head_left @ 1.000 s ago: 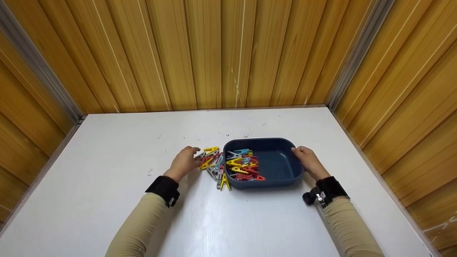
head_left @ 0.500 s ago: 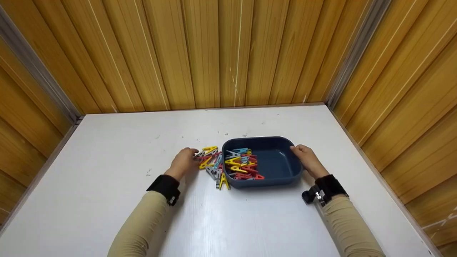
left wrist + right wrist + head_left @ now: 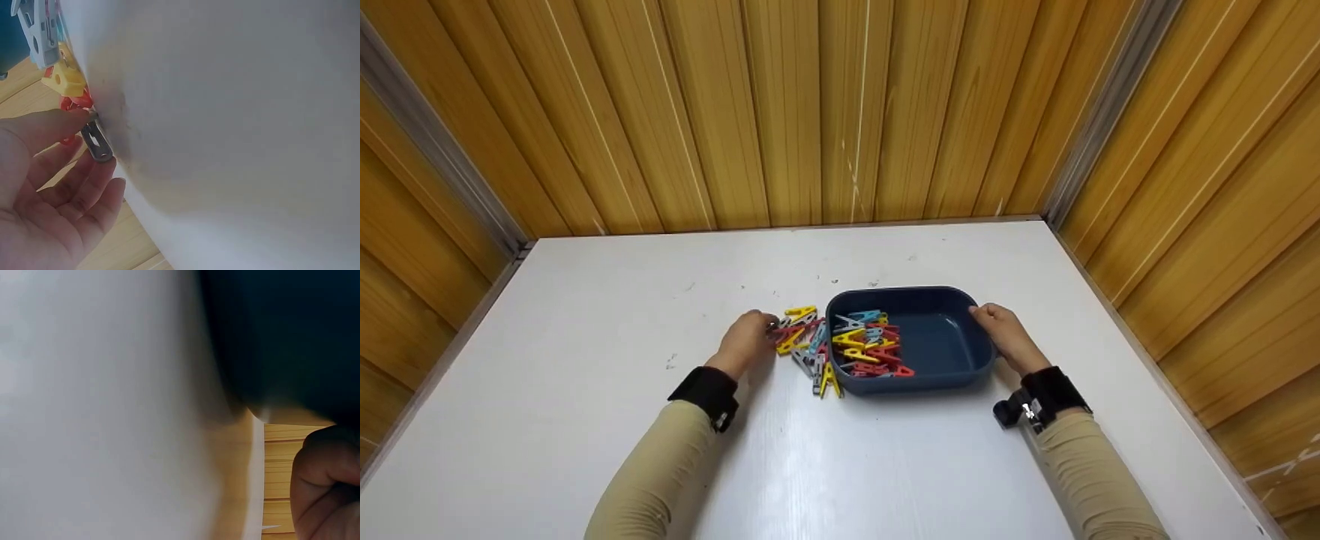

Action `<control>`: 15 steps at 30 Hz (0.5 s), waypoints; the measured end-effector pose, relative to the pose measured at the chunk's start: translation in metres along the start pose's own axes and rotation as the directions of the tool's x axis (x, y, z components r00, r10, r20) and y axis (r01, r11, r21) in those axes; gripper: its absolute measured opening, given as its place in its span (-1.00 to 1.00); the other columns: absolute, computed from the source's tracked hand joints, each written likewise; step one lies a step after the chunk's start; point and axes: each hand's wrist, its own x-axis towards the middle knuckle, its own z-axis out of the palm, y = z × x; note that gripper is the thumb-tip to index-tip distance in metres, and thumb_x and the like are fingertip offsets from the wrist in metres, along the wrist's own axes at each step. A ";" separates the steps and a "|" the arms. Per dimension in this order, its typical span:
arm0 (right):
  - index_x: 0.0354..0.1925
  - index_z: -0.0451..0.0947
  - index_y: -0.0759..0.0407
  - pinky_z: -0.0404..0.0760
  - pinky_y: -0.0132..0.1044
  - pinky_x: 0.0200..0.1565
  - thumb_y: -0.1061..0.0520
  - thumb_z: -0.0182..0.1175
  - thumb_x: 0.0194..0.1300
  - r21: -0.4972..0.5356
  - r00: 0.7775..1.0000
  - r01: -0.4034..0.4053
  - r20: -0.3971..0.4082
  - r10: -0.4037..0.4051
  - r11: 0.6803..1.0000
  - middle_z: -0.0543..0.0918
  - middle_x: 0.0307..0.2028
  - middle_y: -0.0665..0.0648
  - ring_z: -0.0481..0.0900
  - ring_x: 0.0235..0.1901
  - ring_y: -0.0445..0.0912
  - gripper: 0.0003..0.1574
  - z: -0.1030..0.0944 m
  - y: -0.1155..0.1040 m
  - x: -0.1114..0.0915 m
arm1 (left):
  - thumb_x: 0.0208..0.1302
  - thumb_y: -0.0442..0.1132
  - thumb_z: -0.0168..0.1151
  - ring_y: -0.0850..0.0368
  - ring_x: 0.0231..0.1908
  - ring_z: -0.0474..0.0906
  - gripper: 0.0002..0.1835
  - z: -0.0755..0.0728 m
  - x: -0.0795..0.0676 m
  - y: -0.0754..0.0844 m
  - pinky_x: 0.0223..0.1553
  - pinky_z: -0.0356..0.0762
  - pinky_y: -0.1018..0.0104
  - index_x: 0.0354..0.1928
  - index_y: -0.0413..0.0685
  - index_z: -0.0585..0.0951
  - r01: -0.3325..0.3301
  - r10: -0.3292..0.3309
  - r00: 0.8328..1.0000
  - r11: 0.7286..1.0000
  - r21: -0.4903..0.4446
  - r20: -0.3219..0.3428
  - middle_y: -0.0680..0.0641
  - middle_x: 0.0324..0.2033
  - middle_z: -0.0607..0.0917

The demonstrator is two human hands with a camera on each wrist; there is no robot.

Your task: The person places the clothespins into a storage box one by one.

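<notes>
A pile of coloured plastic clothespins (image 3: 813,347) lies on the white table against the left wall of a dark blue rectangular bin (image 3: 943,386). More clothespins (image 3: 872,351) fill the bin's left half. My left hand (image 3: 744,341) is at the pile's left edge; in the left wrist view its thumb and fingertips pinch a grey clothespin (image 3: 97,142). Beside that one are a yellow clothespin (image 3: 66,79) and a light grey-blue clothespin (image 3: 40,34). At the bin's right end my right hand (image 3: 1006,337) grips the rim, thumb on the near side; some of its fingers are hidden.
The white table (image 3: 607,322) reaches back to a yellow wood-look panel wall (image 3: 787,112), with a similar wall (image 3: 1222,247) on the right. Small dark marks dot the tabletop behind the bin.
The left hand's fingers have closed on a grey clothespin at the pile's edge. The right hand and the bin stay in place; the head view has shifted slightly.
</notes>
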 end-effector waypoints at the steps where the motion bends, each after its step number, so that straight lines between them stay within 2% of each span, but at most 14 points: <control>1: -0.42 0.35 0.03 0.28 -0.49 -0.59 -0.03 -0.02 0.60 -0.001 1.000 0.001 0.002 -0.001 1.000 0.31 -0.62 -0.17 0.28 -0.65 -0.33 -0.62 0.000 0.000 0.000 | 0.26 -0.50 0.28 -0.21 -0.01 0.66 -0.69 0.000 0.000 0.000 0.17 0.61 -0.01 0.05 -0.37 0.69 -0.007 0.007 1.000 1.000 0.009 -0.004 -0.31 -0.10 0.73; 9: -0.44 0.34 0.03 0.28 -0.49 -0.60 -0.03 0.01 0.59 0.008 1.000 0.009 0.003 -0.009 1.000 0.30 -0.63 -0.17 0.27 -0.66 -0.33 -0.61 0.000 0.000 -0.001 | 0.28 -0.56 0.18 -0.23 -0.08 0.68 -0.72 -0.003 -0.001 -0.004 0.05 0.65 -0.04 -0.01 -0.36 0.71 -0.047 0.049 0.998 0.998 0.045 -0.047 -0.32 -0.19 0.72; 15: -0.44 0.34 0.04 0.30 -0.49 -0.60 -0.04 0.01 0.59 0.004 1.000 0.008 0.008 -0.008 1.000 0.31 -0.61 -0.16 0.29 -0.65 -0.33 -0.60 0.000 -0.001 -0.001 | 0.24 -0.62 0.10 -0.31 -0.04 0.66 -0.64 -0.011 -0.003 -0.008 0.08 0.63 -0.10 0.04 -0.38 0.69 -0.021 0.023 0.998 1.000 0.022 -0.060 -0.38 -0.14 0.70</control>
